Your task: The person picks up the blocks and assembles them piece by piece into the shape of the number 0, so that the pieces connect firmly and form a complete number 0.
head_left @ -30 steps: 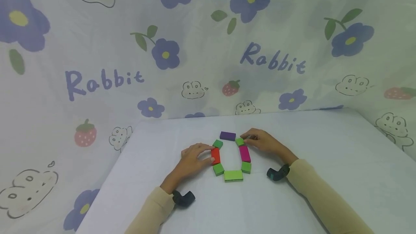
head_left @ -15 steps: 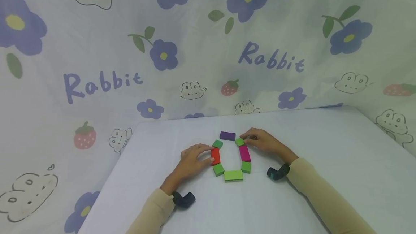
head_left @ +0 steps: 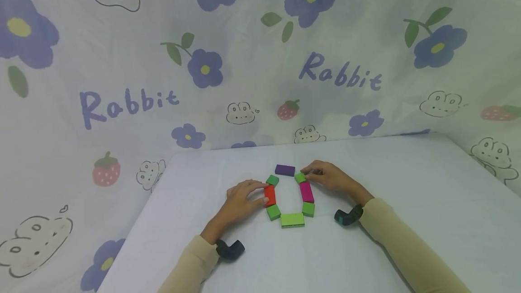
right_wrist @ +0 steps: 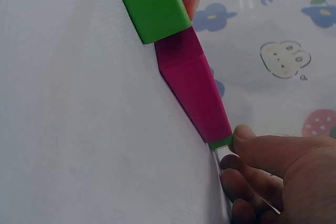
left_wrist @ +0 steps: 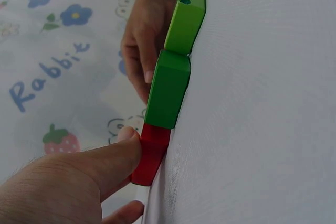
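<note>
Small coloured blocks form an oval ring on the white table. My left hand [head_left: 242, 200] is at the ring's left side, its index finger and thumb spread and touching the outer side of the red block [head_left: 270, 196]. In the left wrist view the thumb lies against this red block [left_wrist: 152, 153]; the index fingertip is hidden there. At the upper right my right hand [head_left: 327, 176] pinches the small green block [head_left: 300, 177] between thumb and index finger. This block touches the end of the magenta block [head_left: 307, 192]. In the right wrist view only a sliver of the green block [right_wrist: 221, 142] shows.
A purple block [head_left: 285, 170] lies at the far end, apart from its neighbours. A dark green block [head_left: 272, 180] sits above the red one. Near me are two green blocks, left [head_left: 273, 212] and right [head_left: 308, 210], and a lime block [head_left: 292, 220]. A patterned curtain [head_left: 260, 71] hangs behind.
The head view has shifted slightly. Both hands and all the blocks stay where they were.
</note>
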### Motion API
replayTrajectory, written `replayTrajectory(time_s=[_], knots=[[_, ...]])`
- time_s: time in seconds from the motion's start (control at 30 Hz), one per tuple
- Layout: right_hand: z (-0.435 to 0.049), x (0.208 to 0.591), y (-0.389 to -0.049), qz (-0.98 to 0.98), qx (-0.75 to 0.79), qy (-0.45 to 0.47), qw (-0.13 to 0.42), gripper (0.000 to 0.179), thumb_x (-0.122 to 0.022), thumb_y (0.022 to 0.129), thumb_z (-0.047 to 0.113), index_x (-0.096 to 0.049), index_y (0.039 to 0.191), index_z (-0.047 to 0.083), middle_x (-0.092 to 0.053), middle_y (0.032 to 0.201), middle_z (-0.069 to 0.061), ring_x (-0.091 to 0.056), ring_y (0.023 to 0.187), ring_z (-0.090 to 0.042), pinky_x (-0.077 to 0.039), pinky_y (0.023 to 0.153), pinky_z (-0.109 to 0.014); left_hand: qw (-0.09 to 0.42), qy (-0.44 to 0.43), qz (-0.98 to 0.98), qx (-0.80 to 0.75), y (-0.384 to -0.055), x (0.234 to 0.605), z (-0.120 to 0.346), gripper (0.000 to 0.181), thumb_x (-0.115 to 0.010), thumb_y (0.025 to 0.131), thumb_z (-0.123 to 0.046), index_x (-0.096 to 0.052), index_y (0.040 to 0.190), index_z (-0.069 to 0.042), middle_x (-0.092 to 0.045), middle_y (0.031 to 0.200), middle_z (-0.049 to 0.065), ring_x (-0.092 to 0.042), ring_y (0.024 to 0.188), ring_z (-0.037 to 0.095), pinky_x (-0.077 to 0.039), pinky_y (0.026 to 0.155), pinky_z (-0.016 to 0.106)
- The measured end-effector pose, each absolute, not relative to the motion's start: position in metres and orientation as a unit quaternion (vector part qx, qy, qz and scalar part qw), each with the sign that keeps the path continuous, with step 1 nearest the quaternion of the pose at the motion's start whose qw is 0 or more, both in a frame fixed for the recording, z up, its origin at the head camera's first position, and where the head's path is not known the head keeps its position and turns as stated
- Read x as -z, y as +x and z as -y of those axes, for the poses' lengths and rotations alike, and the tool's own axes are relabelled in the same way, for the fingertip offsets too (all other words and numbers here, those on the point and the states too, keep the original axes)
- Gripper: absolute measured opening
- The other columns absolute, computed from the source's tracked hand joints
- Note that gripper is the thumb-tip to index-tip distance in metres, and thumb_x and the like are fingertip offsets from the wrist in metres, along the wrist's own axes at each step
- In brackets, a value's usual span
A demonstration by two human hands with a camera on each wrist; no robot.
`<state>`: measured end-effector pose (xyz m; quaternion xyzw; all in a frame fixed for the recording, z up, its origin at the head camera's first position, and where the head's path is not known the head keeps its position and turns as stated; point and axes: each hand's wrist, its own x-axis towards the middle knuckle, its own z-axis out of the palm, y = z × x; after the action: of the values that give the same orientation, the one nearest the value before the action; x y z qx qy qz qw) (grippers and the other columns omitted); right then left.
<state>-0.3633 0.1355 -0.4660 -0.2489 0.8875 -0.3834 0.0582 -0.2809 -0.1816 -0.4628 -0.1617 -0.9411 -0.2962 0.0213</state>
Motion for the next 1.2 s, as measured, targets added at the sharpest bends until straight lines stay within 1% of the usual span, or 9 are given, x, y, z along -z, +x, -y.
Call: replayTrajectory(time_s=[0.17, 0.33, 0.4, 0.5, 0.6, 0.73, 0.9, 1.03, 1.2], knots=[[-0.131, 0.465, -0.364, -0.887, 0.385, -0.247, 0.060, 0.028, -0.064, 0.098, 0.022, -0.070, 0.124, 0.019, -0.068, 0.119, 0.002, -0.059, 0.106, -0.019, -0.050, 0.094, -0.040, 0.023, -0.161, 0.941, 0.297, -0.279, 0.461, 0.186, 0.040, -0.070, 0.092, -0.040, -0.064, 0.130, -0.031, -0.062, 0.137, -0.001, -0.042, 0.142, 0.030, -0.024, 0.109, 0.060], [-0.128, 0.465, -0.366, -0.891, 0.382, -0.237, 0.064, 0.032, -0.061, 0.099, 0.029, -0.066, 0.129, 0.018, -0.066, 0.127, -0.002, -0.060, 0.112, -0.022, -0.051, 0.095, -0.042, 0.022, -0.160, 0.940, 0.301, -0.278, 0.462, 0.189, 0.040, -0.070, 0.091, -0.040, -0.065, 0.130, -0.032, -0.062, 0.137, -0.002, -0.042, 0.142, 0.029, -0.024, 0.109, 0.060], [-0.127, 0.463, -0.366, -0.893, 0.384, -0.226, 0.068, 0.033, -0.060, 0.100, 0.031, -0.065, 0.130, 0.018, -0.065, 0.129, -0.003, -0.060, 0.112, -0.023, -0.053, 0.092, -0.041, 0.023, -0.162, 0.939, 0.303, -0.279, 0.464, 0.190, 0.040, -0.070, 0.091, -0.041, -0.064, 0.130, -0.032, -0.062, 0.137, -0.003, -0.042, 0.142, 0.028, -0.024, 0.109, 0.060], [-0.122, 0.456, -0.368, -0.896, 0.375, -0.226, 0.072, 0.034, -0.060, 0.100, 0.031, -0.065, 0.130, 0.016, -0.066, 0.127, -0.005, -0.061, 0.111, -0.025, -0.055, 0.088, -0.040, 0.022, -0.163, 0.939, 0.303, -0.279, 0.466, 0.191, 0.040, -0.069, 0.092, -0.042, -0.064, 0.130, -0.032, -0.062, 0.137, -0.003, -0.042, 0.142, 0.028, -0.024, 0.109, 0.060], [-0.112, 0.447, -0.373, -0.905, 0.347, -0.237, 0.067, 0.034, -0.063, 0.099, 0.029, -0.065, 0.129, 0.013, -0.068, 0.120, -0.006, -0.061, 0.107, -0.024, -0.055, 0.086, -0.038, 0.020, -0.156, 0.941, 0.300, -0.278, 0.467, 0.192, 0.040, -0.068, 0.092, -0.043, -0.064, 0.131, -0.032, -0.061, 0.138, -0.002, -0.042, 0.142, 0.029, -0.024, 0.109, 0.061], [-0.094, 0.433, -0.382, -0.915, 0.296, -0.266, 0.064, 0.035, -0.066, 0.097, 0.024, -0.064, 0.128, 0.009, -0.069, 0.115, -0.007, -0.063, 0.105, -0.023, -0.055, 0.090, -0.038, 0.018, -0.151, 0.943, 0.297, -0.277, 0.468, 0.192, 0.041, -0.068, 0.092, -0.044, -0.064, 0.131, -0.033, -0.061, 0.138, -0.002, -0.042, 0.141, 0.027, -0.024, 0.110, 0.062], [-0.070, 0.420, -0.391, -0.927, 0.233, -0.279, 0.087, 0.039, -0.069, 0.095, 0.025, -0.063, 0.130, 0.008, -0.068, 0.117, -0.008, -0.064, 0.110, -0.024, -0.055, 0.094, -0.038, 0.018, -0.161, 0.943, 0.291, -0.282, 0.466, 0.190, 0.041, -0.067, 0.093, -0.047, -0.063, 0.132, -0.035, -0.060, 0.138, -0.003, -0.042, 0.141, 0.027, -0.025, 0.108, 0.060], [-0.053, 0.418, -0.391, -0.935, 0.182, -0.289, 0.101, 0.041, -0.071, 0.093, 0.023, -0.063, 0.131, 0.009, -0.067, 0.119, -0.008, -0.063, 0.111, -0.022, -0.053, 0.098, -0.038, 0.019, -0.165, 0.943, 0.288, -0.284, 0.464, 0.187, 0.040, -0.066, 0.093, -0.047, -0.063, 0.131, -0.035, -0.061, 0.137, -0.003, -0.043, 0.140, 0.025, -0.026, 0.108, 0.057], [-0.042, 0.415, -0.386, -0.938, 0.146, -0.300, 0.096, 0.042, -0.073, 0.092, 0.020, -0.064, 0.131, 0.008, -0.067, 0.117, -0.007, -0.062, 0.108, -0.019, -0.052, 0.100, -0.037, 0.011, -0.163, 0.943, 0.290, -0.282, 0.464, 0.186, 0.041, -0.066, 0.093, -0.048, -0.063, 0.132, -0.034, -0.061, 0.137, -0.004, -0.044, 0.140, 0.024, -0.026, 0.108, 0.057]])
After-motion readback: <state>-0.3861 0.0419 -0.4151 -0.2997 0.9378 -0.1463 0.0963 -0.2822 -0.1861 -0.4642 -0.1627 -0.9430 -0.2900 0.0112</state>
